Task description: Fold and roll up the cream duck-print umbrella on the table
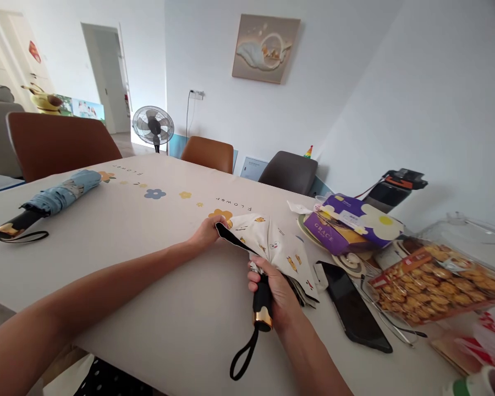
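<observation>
A cream folding umbrella [278, 247] with small printed pictures lies over the table in front of me. My right hand [274, 294] is wrapped round its black handle, whose gold ring and wrist loop hang below my fist. My left hand [206, 232] reaches across and pinches the edge of the umbrella's fabric, pulling one fold out to the left. A second, light blue folded umbrella [53, 201] with a black and gold handle rests untouched at the far left of the table.
The table wears a cream cloth [148, 264] with flower prints. On the right lie a black phone [352, 311], a purple box [348, 223] on a plate, and a tray of cookies [431, 283]. Chairs [58, 143] ring the table; a fan [153, 126] stands behind.
</observation>
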Demonstrator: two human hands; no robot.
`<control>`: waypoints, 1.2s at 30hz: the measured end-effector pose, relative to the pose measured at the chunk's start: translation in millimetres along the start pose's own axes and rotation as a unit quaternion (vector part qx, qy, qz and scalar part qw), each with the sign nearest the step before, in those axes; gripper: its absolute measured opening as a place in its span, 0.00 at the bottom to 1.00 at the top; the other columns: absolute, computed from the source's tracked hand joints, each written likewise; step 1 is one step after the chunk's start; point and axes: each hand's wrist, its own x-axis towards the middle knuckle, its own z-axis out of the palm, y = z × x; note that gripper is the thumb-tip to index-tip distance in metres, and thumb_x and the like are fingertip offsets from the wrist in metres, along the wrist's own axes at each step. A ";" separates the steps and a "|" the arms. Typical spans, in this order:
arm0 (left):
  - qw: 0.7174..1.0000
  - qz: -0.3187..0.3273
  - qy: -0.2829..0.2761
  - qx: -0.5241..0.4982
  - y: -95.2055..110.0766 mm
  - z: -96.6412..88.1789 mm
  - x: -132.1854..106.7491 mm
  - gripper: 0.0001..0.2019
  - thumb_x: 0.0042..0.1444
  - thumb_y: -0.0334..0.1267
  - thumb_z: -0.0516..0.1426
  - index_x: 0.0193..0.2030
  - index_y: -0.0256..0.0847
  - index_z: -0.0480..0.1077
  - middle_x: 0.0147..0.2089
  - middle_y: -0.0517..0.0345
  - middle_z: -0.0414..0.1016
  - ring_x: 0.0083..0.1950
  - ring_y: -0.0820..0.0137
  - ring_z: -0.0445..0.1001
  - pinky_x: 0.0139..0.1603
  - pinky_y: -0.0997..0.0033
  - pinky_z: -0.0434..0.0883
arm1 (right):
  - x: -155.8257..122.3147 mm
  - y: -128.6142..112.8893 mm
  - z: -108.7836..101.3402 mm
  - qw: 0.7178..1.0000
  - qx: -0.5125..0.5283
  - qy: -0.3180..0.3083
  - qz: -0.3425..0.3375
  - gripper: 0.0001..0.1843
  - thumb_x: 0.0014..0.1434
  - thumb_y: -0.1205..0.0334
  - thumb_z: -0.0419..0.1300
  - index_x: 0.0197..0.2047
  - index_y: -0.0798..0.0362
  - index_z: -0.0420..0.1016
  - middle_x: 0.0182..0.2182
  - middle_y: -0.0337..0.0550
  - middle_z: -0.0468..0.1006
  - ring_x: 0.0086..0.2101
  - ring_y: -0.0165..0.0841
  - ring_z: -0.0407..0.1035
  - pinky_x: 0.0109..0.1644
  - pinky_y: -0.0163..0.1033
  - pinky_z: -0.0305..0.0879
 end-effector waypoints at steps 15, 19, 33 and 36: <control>0.985 0.127 -0.050 0.108 -16.4 -25.3 10.5 0.05 0.34 0.27 0.50 0.20 0.41 0.60 0.30 0.59 0.67 0.35 0.70 0.64 0.41 0.70 0.63 | 3.0 -5.9 -8.5 1.000 -0.006 -0.003 0.003 0.14 0.47 0.58 0.64 0.34 0.52 0.65 0.20 0.33 0.64 0.15 0.19 0.53 0.14 0.24 0.52; 0.983 0.092 -0.048 0.150 -16.6 -29.7 16.1 0.08 0.38 0.27 0.47 0.16 0.40 0.62 0.28 0.56 0.69 0.35 0.68 0.66 0.41 0.69 0.63 | 0.9 -4.4 -6.8 0.999 -0.049 0.013 -0.012 0.15 0.46 0.57 0.65 0.36 0.51 0.66 0.16 0.31 0.61 0.14 0.21 0.53 0.12 0.25 0.51; 0.972 -0.138 -0.154 -0.114 55.7 69.0 -22.4 0.20 0.50 0.51 0.54 0.45 0.40 0.67 0.44 0.53 0.74 0.45 0.64 0.71 0.44 0.69 0.68 | -9.3 0.7 5.1 0.997 -0.056 -0.030 -0.049 0.13 0.46 0.55 0.62 0.31 0.53 0.64 0.14 0.29 0.58 0.13 0.21 0.49 0.12 0.27 0.50; 0.960 -0.155 -0.164 -0.167 58.1 72.6 -15.7 0.22 0.51 0.53 0.53 0.46 0.38 0.66 0.46 0.49 0.73 0.46 0.62 0.71 0.45 0.67 0.68 | -11.0 -0.4 6.4 0.997 -0.063 -0.030 -0.029 0.12 0.47 0.55 0.60 0.29 0.52 0.63 0.11 0.27 0.53 0.11 0.22 0.48 0.12 0.27 0.48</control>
